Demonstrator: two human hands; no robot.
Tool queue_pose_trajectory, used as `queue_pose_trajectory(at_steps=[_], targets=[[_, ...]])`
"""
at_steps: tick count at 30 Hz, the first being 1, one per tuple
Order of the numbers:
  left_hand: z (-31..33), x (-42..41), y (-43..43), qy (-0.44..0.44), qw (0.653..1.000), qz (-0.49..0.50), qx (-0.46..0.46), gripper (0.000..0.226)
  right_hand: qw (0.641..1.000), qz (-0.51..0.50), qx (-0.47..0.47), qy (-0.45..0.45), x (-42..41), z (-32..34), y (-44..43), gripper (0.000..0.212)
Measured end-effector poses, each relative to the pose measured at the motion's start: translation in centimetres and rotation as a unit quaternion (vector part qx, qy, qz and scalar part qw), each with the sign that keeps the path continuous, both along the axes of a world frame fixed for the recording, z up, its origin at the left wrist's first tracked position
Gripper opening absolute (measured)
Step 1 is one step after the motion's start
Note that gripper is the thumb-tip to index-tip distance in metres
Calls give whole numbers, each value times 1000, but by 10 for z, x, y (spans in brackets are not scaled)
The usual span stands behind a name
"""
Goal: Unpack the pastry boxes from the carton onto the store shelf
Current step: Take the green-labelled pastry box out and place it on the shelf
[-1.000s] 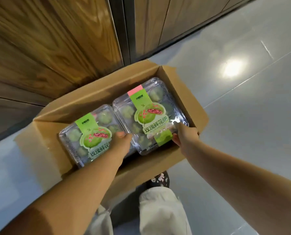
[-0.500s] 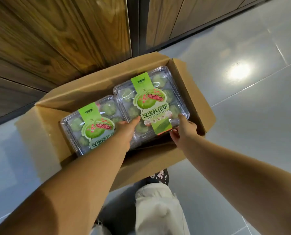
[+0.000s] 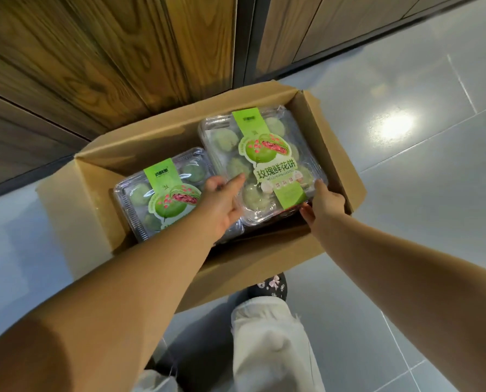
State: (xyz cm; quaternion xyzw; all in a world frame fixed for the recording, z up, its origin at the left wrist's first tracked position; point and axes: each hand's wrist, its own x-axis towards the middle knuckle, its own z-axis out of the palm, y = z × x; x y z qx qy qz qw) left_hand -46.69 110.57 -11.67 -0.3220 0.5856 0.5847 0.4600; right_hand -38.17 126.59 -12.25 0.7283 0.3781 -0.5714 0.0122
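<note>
An open brown carton [image 3: 162, 140] stands on the grey floor against wooden cabinet doors. Two clear plastic pastry boxes with green labels lie in it. The right pastry box [image 3: 264, 162] is tilted, its near edge raised. My left hand [image 3: 222, 199] grips its left side, thumb on the lid. My right hand [image 3: 325, 200] grips its near right corner, fingers under the edge. The left pastry box [image 3: 157, 190] lies flat, partly hidden by my left forearm.
Wooden cabinet doors [image 3: 108, 52] rise right behind the carton. Grey floor tiles [image 3: 420, 193] spread to the right and front. My trouser leg [image 3: 267, 343] and a dark patterned shoe [image 3: 272, 287] are just below the carton's near wall.
My left hand slid from the left box onto the right box's left side. Both hands have raised the right box's near edge.
</note>
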Motion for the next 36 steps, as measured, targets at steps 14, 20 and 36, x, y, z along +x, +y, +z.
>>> queue_pose_trajectory(at_steps=[14, 20, 36], targets=[[289, -32, -131, 152, 983, -73, 70, 22, 981, 151, 79, 92, -37, 278, -84, 56], [482, -34, -197, 264, 955, -90, 104, 32, 957, 187, 161, 150, -40, 460, -145, 65], [766, -122, -323, 493, 864, -47, 93, 29, 784, 415, 385, 253, -160, 756, -247, 54]])
